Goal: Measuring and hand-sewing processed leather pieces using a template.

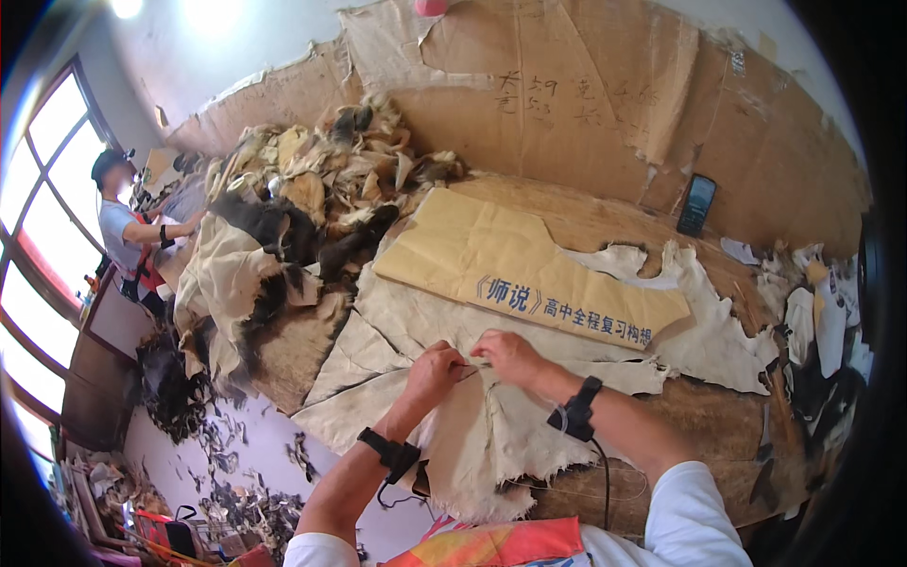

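A large pale hide [453,411], skin side up and ragged at its edges, lies spread on the worktable in front of me. My left hand [435,373] is closed, its fingertips pinching the hide near a slit. Just to its right, my right hand [510,355] is closed in a pinch, with the fingertips close to the left ones. What the right fingers hold is too small to make out. Dark seam-like lines run across the hide by both hands. Beyond them, a flat tan paper pattern [510,248] with blue print rests on the hide.
A high heap of furs [321,175] covers the table's far left. A phone [697,205] leans against the cardboard-covered wall [567,94]. Fur pieces [812,312] hang or lie at the right edge. Another person [128,227] stands at far left. Scraps litter the floor [269,444].
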`<action>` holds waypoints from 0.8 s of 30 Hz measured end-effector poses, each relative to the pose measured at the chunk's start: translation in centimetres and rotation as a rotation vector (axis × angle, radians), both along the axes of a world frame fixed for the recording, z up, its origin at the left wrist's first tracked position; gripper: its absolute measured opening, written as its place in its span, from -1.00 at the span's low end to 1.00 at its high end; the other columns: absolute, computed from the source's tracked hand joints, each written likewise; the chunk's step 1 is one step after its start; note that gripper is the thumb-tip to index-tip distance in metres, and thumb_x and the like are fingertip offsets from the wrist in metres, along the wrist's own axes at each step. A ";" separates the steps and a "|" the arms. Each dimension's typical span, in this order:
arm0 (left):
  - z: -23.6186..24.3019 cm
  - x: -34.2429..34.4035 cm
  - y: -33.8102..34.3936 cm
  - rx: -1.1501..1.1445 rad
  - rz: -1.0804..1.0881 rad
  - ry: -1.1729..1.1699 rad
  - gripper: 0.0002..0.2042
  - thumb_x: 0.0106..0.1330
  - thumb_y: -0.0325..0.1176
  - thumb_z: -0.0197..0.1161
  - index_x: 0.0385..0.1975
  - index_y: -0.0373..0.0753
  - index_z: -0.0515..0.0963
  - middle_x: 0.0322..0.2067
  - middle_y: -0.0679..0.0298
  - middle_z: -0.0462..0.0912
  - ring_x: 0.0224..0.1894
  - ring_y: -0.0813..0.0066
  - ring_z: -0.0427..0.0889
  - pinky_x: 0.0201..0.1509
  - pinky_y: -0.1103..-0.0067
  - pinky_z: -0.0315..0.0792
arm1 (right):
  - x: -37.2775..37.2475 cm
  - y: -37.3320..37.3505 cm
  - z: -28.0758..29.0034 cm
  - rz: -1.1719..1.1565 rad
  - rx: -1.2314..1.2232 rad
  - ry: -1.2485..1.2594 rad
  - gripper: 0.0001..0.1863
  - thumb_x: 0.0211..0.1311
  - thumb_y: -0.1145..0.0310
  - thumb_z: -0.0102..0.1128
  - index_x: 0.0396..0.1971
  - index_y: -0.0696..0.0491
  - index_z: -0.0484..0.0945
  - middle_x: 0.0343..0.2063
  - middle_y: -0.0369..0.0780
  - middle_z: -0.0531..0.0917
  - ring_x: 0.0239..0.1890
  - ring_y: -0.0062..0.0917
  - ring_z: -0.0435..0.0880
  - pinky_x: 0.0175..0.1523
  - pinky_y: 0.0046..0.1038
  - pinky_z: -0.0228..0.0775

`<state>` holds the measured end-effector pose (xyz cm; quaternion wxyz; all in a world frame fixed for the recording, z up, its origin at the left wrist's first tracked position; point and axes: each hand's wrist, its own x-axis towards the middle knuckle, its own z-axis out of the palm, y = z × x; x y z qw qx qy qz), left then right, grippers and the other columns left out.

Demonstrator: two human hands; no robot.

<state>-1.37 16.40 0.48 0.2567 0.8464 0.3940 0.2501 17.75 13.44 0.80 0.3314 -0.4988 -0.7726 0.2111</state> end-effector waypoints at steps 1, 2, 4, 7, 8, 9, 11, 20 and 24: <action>0.1 0.1 0.0 -0.017 0.000 -0.002 -0.93 -0.03 -0.45 0.20 -0.54 -0.25 0.57 -0.48 0.17 0.52 -0.38 0.18 0.55 -0.33 0.42 0.42 | 0.9 0.5 0.3 0.042 -0.059 0.074 -0.81 0.02 0.55 -0.03 -0.36 0.11 0.56 -0.48 -0.14 0.59 -0.36 -0.34 0.61 -0.24 -0.41 0.44; 0.3 0.1 0.0 -0.033 -0.002 -0.004 -0.93 -0.04 -0.47 0.19 -0.54 -0.24 0.57 -0.47 0.18 0.52 -0.38 0.18 0.55 -0.34 0.42 0.42 | 1.4 0.8 1.2 0.042 -0.062 0.073 -0.81 0.02 0.55 -0.03 -0.36 0.11 0.56 -0.48 -0.14 0.59 -0.36 -0.34 0.61 -0.24 -0.41 0.44; 0.6 -0.2 -0.1 -0.046 -0.002 0.013 -0.93 -0.03 -0.47 0.19 -0.53 -0.24 0.57 -0.46 0.18 0.52 -0.38 0.19 0.55 -0.34 0.42 0.43 | 1.9 1.1 3.5 0.092 -0.232 0.142 -0.77 0.00 0.59 -0.02 -0.31 0.14 0.54 -0.48 -0.17 0.61 -0.36 -0.43 0.61 -0.25 -0.48 0.43; 0.7 -0.5 -0.1 -0.064 -0.021 -0.007 -0.92 -0.01 -0.46 0.18 -0.50 -0.24 0.56 -0.45 0.18 0.52 -0.38 0.19 0.55 -0.33 0.43 0.43 | 1.1 1.2 5.8 0.102 -0.412 0.189 -0.81 0.01 0.56 0.02 -0.33 0.15 0.51 -0.55 -0.20 0.59 -0.45 -0.47 0.60 -0.32 -0.48 0.42; 0.7 -0.6 0.0 -0.070 -0.044 -0.041 -0.92 0.00 -0.46 0.18 -0.48 -0.24 0.56 -0.44 0.18 0.52 -0.37 0.19 0.55 -0.33 0.44 0.43 | 1.0 1.3 6.1 0.102 -0.558 0.184 -0.84 0.02 0.56 0.02 -0.35 0.15 0.51 -0.58 -0.21 0.58 -0.49 -0.47 0.60 -0.34 -0.48 0.42; 0.6 -0.6 0.0 -0.073 -0.042 -0.041 -0.92 0.00 -0.46 0.18 -0.48 -0.24 0.56 -0.44 0.18 0.52 -0.37 0.19 0.55 -0.33 0.44 0.43 | 1.0 1.5 5.5 0.103 -0.562 0.185 -0.84 0.02 0.56 0.02 -0.35 0.15 0.51 -0.58 -0.21 0.58 -0.49 -0.47 0.60 -0.34 -0.48 0.42; 0.4 -0.7 0.0 -0.031 -0.074 -0.068 -0.92 0.03 -0.46 0.18 -0.46 -0.25 0.55 -0.43 0.18 0.51 -0.36 0.20 0.55 -0.31 0.44 0.43 | 1.0 2.3 3.6 0.224 -0.608 0.160 -0.91 0.03 0.49 0.11 -0.42 0.13 0.51 -0.66 -0.21 0.56 -0.61 -0.47 0.56 -0.41 -0.47 0.38; 0.7 -0.9 -0.2 -0.039 -0.079 -0.099 -0.92 0.04 -0.50 0.18 -0.45 -0.27 0.53 -0.43 0.18 0.51 -0.35 0.20 0.54 -0.30 0.45 0.43 | 1.5 3.0 2.7 0.227 -0.253 -0.280 -0.84 0.07 0.22 0.12 -0.50 -0.01 0.52 -0.62 -0.16 0.59 -0.48 -0.26 0.59 -0.35 -0.28 0.38; 0.4 -0.9 -0.1 -0.016 -0.085 -0.109 -0.90 0.04 -0.52 0.20 -0.42 -0.27 0.56 -0.42 0.17 0.51 -0.36 0.23 0.55 -0.30 0.47 0.44 | 2.0 2.9 1.9 0.248 -0.259 -0.208 -0.87 0.05 0.25 0.11 -0.47 -0.03 0.54 -0.59 -0.19 0.62 -0.47 -0.29 0.60 -0.33 -0.30 0.39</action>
